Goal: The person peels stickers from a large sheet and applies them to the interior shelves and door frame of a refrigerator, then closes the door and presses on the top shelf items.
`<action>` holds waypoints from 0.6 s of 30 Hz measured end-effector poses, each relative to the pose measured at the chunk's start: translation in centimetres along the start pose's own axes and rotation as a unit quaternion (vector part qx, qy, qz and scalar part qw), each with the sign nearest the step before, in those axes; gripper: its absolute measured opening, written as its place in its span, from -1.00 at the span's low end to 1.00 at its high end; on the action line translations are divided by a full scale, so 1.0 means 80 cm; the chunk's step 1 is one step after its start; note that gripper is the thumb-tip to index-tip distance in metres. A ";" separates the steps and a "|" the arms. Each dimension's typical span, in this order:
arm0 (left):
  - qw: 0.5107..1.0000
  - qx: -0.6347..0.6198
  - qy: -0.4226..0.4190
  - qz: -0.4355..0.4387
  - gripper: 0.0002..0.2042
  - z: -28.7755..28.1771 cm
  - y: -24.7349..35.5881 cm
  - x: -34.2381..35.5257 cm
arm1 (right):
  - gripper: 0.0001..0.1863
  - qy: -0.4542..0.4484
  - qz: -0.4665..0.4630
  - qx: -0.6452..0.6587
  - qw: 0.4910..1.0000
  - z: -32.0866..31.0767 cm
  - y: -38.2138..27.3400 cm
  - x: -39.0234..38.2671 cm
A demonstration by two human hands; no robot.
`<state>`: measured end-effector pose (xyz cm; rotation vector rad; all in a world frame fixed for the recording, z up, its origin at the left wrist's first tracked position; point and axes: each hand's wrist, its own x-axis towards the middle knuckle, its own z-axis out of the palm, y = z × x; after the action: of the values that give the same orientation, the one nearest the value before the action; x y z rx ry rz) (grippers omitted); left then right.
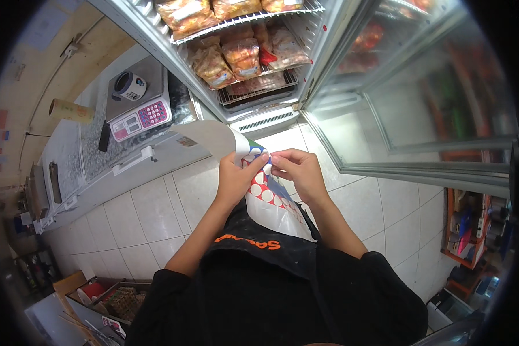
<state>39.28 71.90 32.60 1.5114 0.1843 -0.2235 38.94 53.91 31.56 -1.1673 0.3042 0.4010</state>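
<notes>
Tiled floor (196, 190) underfoot, white tiles, small shop-type room; my feed is the head view only. Going near to far.

Nearest me: black apron (282, 259) with orange lettering across the chest. Just beyond it, a curled sheet (259, 193) is up in the air between both hands, over the floor. Red, blue and green zones with rows of round white spots. Its lower end hangs by the apron; the blank upper end bends away to the left, toward the desk.

Left grip (234, 180): closed on the sheet's left side, thumb on the printed face. Right grip (301, 173): thumb and forefinger pinched together at the sheet's right edge, almost meeting the left thumb. I can't tell if it has the sheet itself or a small piece on it.

Farther, on the left: desk (89, 167). A scale (139, 118) stands by its front edge, toward the fridge end, keypad facing the floor side; a mug (130, 86) sits on the scale's pan. A yellowish roll (71, 111) lies at the desk's back edge, by the wall.

Farthest: upright fridge (265, 120), glass door (409, 115) swung open to the right. Bagged food (241, 57) on its wire shelves, orange-pink through the plastic.
</notes>
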 end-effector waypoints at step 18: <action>0.991 -0.015 0.110 -0.069 -0.71 -0.128 -0.085 0.012 | -0.82 0.040 -0.152 -0.190 0.969 -0.079 -0.017 0.057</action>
<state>38.64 81.77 25.26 1.4942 0.4670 -0.1621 43.49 48.22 28.41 -1.5822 0.1155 0.1438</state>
